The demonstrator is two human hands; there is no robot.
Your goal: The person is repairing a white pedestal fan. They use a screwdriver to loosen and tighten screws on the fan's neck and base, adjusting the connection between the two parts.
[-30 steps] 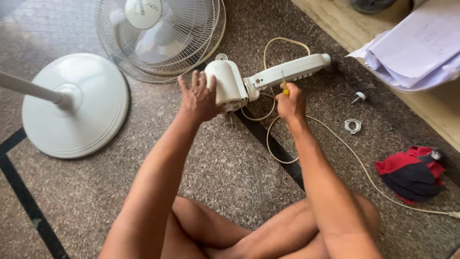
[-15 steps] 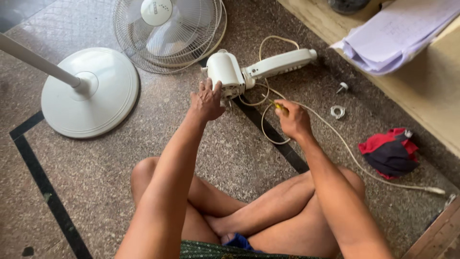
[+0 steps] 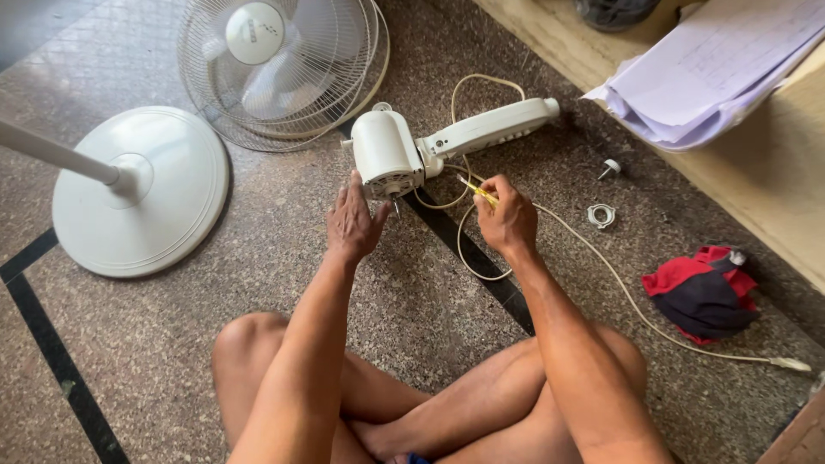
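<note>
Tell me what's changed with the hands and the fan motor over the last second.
The left hand slid off the top of the white motor housing and now only touches its near edge. The right hand drew back slightly from the neck, keeping its yellow-handled screwdriver. The housing, round base, grille and cord lie as before.

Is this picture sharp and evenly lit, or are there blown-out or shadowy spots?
Head view: mostly sharp, hands included. Daylight from the upper right washes out the stack of papers and the white motor housing. The round fan base is bright but keeps its shape. Soft shadows fall under the left hand and right hand. Straight floor lines bend slightly toward the edges, wide-lens distortion.
</note>
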